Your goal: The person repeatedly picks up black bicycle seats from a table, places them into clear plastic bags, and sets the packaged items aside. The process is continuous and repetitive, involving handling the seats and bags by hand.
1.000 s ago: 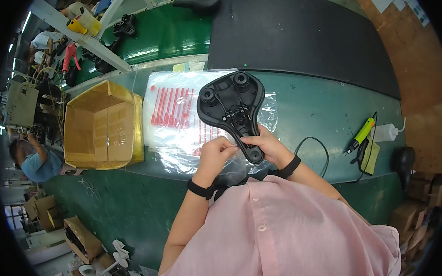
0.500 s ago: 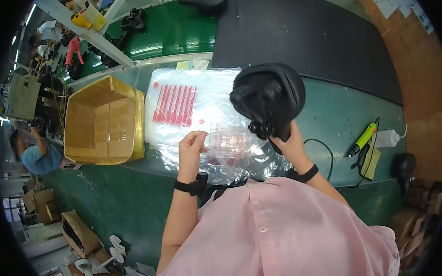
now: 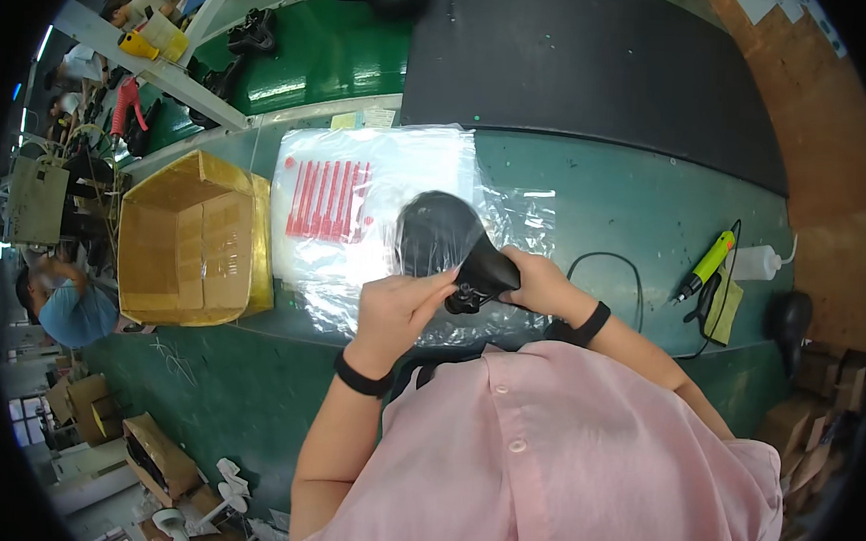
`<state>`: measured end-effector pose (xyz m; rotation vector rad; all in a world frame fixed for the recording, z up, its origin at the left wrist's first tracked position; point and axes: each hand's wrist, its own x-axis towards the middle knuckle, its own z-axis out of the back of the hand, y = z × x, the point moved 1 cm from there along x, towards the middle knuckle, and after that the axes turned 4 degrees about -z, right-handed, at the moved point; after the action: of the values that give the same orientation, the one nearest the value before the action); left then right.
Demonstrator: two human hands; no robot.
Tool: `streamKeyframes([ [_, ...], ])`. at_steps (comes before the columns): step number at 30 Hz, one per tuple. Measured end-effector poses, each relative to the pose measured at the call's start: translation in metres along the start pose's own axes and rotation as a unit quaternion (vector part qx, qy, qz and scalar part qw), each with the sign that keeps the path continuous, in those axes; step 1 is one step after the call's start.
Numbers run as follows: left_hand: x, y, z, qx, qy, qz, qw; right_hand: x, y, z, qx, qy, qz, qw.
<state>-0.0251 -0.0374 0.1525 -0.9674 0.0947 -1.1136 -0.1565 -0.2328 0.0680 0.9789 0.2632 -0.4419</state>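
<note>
Head view: gripping with right fingers (image 3: 522, 260) a black bicycle saddle (image 3: 475, 258), partly under clear plastic bag (image 3: 424, 221) above counter (image 3: 613, 197); pinching bag with left fingers (image 3: 430, 287); might tear it by snagging underside clamp (image 3: 465, 298).

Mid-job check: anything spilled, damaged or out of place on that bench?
Nothing looks spilled or damaged. Slightly untidy only: the thin dark cable lies in a loose loop on the bench, beside the right hand holding the black saddle.

A glossy black bike seat (image 3: 489, 268) slants above the green tabletop (image 3: 608, 206), its wide end covered by a clear plastic bag (image 3: 417, 232), its narrower part uncovered.
</note>
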Motion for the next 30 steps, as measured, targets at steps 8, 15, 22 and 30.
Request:
streamKeyframes([
  [8, 0.015, -0.060, -0.061, -0.105, 0.195, -0.252, 0.942, 0.012, 0.004, 0.001, 0.328, 0.049, -0.039, 0.943],
  [15, 0.071, -0.094, -0.108, -0.107, 0.178, -0.284, 0.936, 0.024, -0.002, 0.004, 0.199, -0.095, -0.125, 0.967],
  [22, 0.065, 0.027, -0.070, -0.159, 0.102, 0.051, 0.981, 0.064, -0.096, 0.146, 0.338, -0.253, -0.051, 0.905],
  [30, -0.001, 0.214, -0.007, 0.222, 0.183, 0.242, 0.927, 0.249, -0.036, 0.238, 0.568, -0.299, -0.061, 0.765],
])
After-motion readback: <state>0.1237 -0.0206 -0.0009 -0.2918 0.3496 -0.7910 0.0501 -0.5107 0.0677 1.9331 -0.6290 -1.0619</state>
